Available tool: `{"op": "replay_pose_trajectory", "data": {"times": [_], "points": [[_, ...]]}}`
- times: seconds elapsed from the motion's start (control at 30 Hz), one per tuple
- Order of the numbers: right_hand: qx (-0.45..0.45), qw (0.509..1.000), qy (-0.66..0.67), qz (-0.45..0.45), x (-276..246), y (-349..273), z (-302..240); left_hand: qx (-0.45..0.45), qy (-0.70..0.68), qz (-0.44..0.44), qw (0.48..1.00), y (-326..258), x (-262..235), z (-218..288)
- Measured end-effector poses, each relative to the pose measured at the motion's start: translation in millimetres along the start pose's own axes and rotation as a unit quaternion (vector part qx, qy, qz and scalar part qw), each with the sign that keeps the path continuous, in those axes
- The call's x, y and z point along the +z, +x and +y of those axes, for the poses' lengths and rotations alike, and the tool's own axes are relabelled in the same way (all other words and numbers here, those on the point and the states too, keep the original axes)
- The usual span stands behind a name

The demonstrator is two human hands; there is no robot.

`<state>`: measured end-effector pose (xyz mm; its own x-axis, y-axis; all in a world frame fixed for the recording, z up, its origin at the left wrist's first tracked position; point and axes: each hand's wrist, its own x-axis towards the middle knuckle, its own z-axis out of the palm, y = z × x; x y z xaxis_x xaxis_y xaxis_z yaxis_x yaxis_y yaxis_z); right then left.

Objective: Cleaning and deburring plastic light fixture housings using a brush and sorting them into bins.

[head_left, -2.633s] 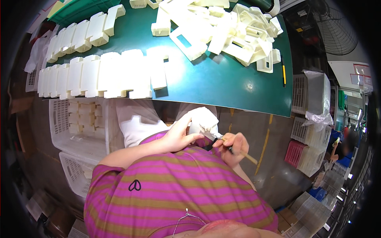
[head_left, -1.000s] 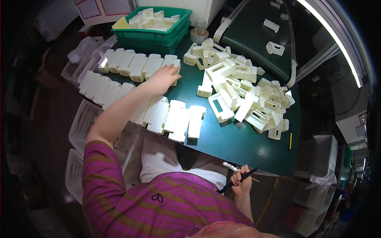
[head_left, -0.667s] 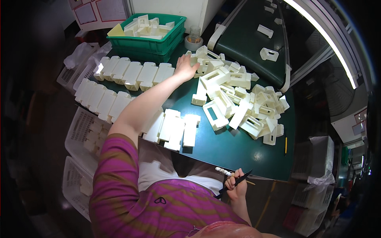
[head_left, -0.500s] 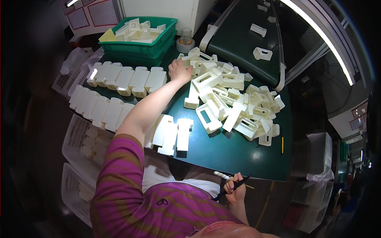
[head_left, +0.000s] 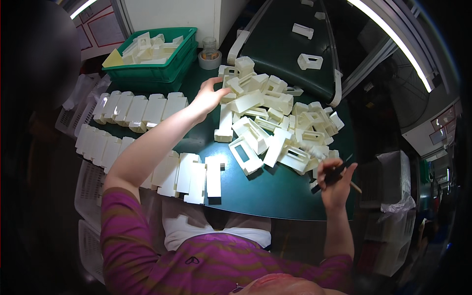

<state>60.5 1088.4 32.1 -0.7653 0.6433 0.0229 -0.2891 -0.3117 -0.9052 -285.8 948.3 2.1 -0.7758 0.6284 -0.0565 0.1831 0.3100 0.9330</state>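
So your left hand was stretched way out over the green table, fingers spread fairly wide and curled a bit, landing on the near-left edge of the heap of cream plastic parts. It was touching the pile, but I couldn't tell whether it actually had a grip on any one piece.

Your right hand was hanging back by the right front edge of the table, closed around a dark pen-like tool. The tool's long axis ran on a diagonal, dark end pointing down-left toward the table, and a thin tan tip poked out past your hand to the lower right.

The long block lying just below your left hand had its long axis running pretty much away from you, one end nearly under your palm. The open frame piece next to it lay slanted, window side up.

To the left, finished pieces stood in neat rows, with a short row close to your body. A green crate of more parts sat at the far left.
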Motion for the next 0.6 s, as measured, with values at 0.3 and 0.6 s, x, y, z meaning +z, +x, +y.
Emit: {"op": "replay_pose_trajectory", "data": {"times": [0.3, 0.6], "points": [[-0.285, 0.629, -0.717, 0.096, -24, 324, -10, 0.140, 0.043, -0.184, 0.972, -164, -52, 16], [-0.328, 0.788, -0.507, 0.121, 2, 322, -2, 0.180, 0.047, -0.123, 0.975, -218, -54, 14]]}}
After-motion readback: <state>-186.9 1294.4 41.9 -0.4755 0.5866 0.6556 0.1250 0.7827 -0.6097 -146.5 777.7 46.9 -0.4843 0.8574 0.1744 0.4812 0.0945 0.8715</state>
